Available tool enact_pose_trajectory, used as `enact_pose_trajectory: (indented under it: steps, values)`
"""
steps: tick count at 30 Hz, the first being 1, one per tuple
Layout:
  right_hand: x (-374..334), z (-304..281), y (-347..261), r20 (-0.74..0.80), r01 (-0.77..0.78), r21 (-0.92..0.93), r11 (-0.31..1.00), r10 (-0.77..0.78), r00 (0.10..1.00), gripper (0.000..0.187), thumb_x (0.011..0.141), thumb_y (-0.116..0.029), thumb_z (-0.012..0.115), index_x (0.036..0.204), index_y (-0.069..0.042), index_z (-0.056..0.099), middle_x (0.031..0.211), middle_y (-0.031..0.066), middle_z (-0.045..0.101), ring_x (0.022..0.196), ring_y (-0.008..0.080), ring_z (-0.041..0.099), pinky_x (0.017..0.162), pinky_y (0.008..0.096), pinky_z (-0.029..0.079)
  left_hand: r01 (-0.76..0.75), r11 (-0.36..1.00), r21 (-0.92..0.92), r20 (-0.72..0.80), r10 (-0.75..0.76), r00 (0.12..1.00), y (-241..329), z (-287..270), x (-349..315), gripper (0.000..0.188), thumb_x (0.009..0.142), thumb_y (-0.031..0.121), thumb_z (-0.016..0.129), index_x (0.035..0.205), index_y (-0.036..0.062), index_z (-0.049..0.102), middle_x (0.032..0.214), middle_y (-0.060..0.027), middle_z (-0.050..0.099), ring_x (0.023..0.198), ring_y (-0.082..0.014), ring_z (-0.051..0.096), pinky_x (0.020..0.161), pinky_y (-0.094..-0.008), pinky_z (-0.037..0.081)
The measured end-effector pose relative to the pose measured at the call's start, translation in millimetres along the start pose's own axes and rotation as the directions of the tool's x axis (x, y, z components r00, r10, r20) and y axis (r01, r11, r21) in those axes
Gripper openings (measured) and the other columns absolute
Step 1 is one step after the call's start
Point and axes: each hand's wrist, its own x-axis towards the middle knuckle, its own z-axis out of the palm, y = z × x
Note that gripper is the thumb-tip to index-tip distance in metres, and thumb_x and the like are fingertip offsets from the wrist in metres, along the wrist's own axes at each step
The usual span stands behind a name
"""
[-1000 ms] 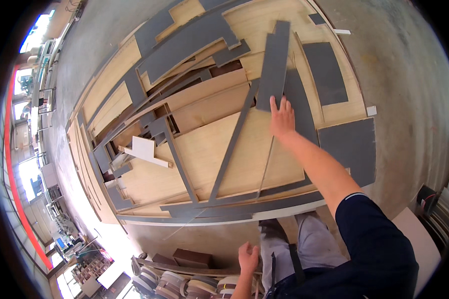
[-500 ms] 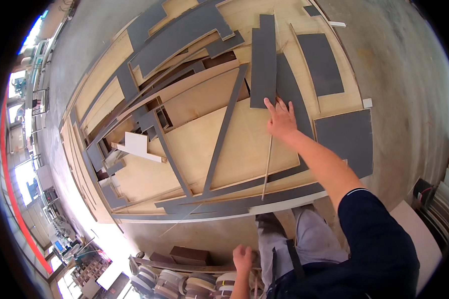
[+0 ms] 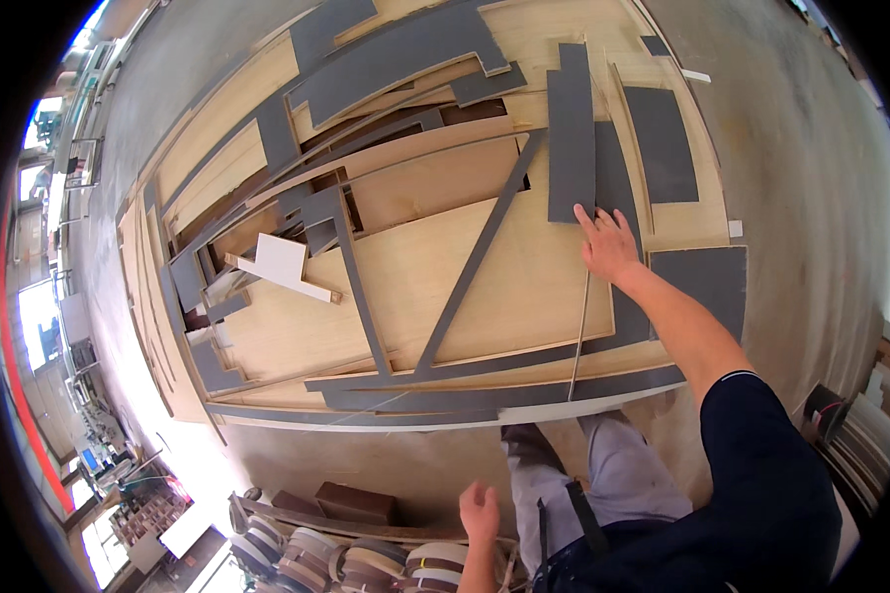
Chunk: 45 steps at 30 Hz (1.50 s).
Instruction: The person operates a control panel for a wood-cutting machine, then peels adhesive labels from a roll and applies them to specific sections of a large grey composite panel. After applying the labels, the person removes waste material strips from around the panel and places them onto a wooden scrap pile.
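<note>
My right hand [image 3: 611,245] reaches out over a low stack of wooden panels, its fingers spread. A fingertip touches the near end of a long dark grey board [image 3: 572,138], which lies lengthwise away from me. Under and beside it sits another grey piece [image 3: 615,178] with a curved edge. A thin strip [image 3: 581,336] runs from below my hand toward the stack's near edge. My left hand [image 3: 480,511] hangs low beside my leg, away from the panels, with its fingers loosely curled and nothing visible in them.
Grey and bare-wood offcuts cover the stack [image 3: 524,287], with a white L-shaped piece [image 3: 279,262] at left. A grey rectangular panel [image 3: 697,287] lies at the right corner. Behind me are rolls of edge banding [image 3: 366,563] and a brown box [image 3: 356,502].
The view has shifted, so the panels sit slightly farther right in it. My right hand keeps its place at the grey board's near end. My left hand stays low.
</note>
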Motion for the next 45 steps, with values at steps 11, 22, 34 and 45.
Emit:
enact_pose_trajectory:
  steps: [11, 22, 34, 45]
  values:
    - [89, 19, -8, -0.277, -0.323, 0.407, 0.854, 0.453, 0.847, 0.063, 0.08, -0.008, 0.049, 0.139, -0.005, 0.026, 0.121, 0.0179, 0.051, 0.109, 0.0338, 0.05, 0.089, 0.0411, 0.043, -0.118, 0.993, 0.02, 0.078, 0.116, 0.99, 19, 22, 28, 0.039, 0.08, 0.02, 0.064, 0.109, -0.0041, 0.056, 0.101, -0.0173, 0.057, 0.091, -0.0277, 0.059, 0.081, -0.0355, 0.047]
    - [103, -20, 33, 0.312, -0.156, 0.92, -0.359, 0.435, 0.845, 0.012, 0.076, -0.015, 0.059, 0.072, -0.004, 0.055, 0.064, 0.0023, 0.052, 0.055, 0.0121, 0.049, 0.049, 0.0269, 0.037, -0.123, 0.983, 0.137, 0.097, 0.11, 0.989, 30, 29, 25, 0.04, 0.079, 0.022, 0.064, 0.108, -0.0044, 0.057, 0.101, -0.0173, 0.058, 0.092, -0.0278, 0.059, 0.082, -0.0347, 0.047]
    - [64, -57, 119, -0.379, 0.099, 0.734, 0.672, 0.284, 0.881, 0.017, 0.08, -0.017, 0.055, 0.07, -0.004, 0.052, 0.062, -0.0027, 0.044, 0.053, 0.0086, 0.044, 0.046, 0.0261, 0.035, -0.13, 0.982, 0.134, 0.142, 0.111, 0.984, 47, 44, 21, 0.039, 0.079, 0.024, 0.064, 0.106, -0.002, 0.057, 0.1, -0.0171, 0.059, 0.089, -0.0284, 0.06, 0.081, -0.0367, 0.047]
    - [-56, -58, 60, 0.309, -0.321, 0.924, 0.209, 0.088, 0.947, 0.02, 0.088, -0.024, 0.059, 0.078, -0.009, 0.051, 0.057, -0.0062, 0.038, 0.044, 0.0028, 0.034, 0.038, 0.0211, 0.025, -0.186, 0.98, 0.073, 0.139, 0.175, 0.975, 56, 38, -11, 0.039, 0.08, 0.025, 0.063, 0.107, -0.0012, 0.057, 0.094, -0.0165, 0.059, 0.089, -0.0298, 0.059, 0.079, -0.0356, 0.047]
